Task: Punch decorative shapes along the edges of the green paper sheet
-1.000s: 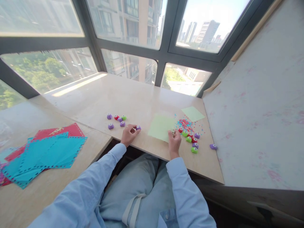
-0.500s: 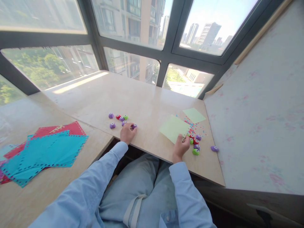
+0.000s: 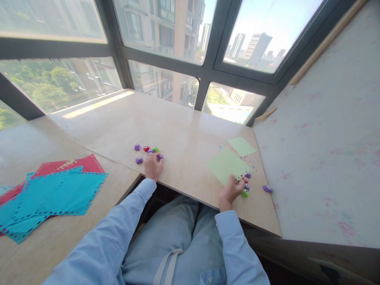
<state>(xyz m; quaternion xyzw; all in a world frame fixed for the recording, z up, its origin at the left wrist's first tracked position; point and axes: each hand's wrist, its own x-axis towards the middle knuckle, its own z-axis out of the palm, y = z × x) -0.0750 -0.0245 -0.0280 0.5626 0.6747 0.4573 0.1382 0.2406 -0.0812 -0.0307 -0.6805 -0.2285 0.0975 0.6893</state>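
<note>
Pale green, the paper sheet (image 3: 228, 169) lies tilted near the table's front edge, its near corner pinched in the right hand (image 3: 230, 193), whose fingers are curled around that corner. Just at three o'clock of that hand sits a small cluster of punches (image 3: 245, 186), green, red and purple, partly hidden under the sheet, with a lone purple punch (image 3: 267, 189) farther toward three. A second green sheet (image 3: 241, 146) lies at one o'clock of the first, bits of confetti (image 3: 251, 166) scattered between them. The left hand (image 3: 153, 168) rests at nine o'clock, fingers bent over a purple punch (image 3: 160, 156) beside another group of punches (image 3: 145, 150). Far at nine, blue and red perforated sheets (image 3: 56, 190) overlap on the beige stone tabletop (image 3: 178, 130).
</note>
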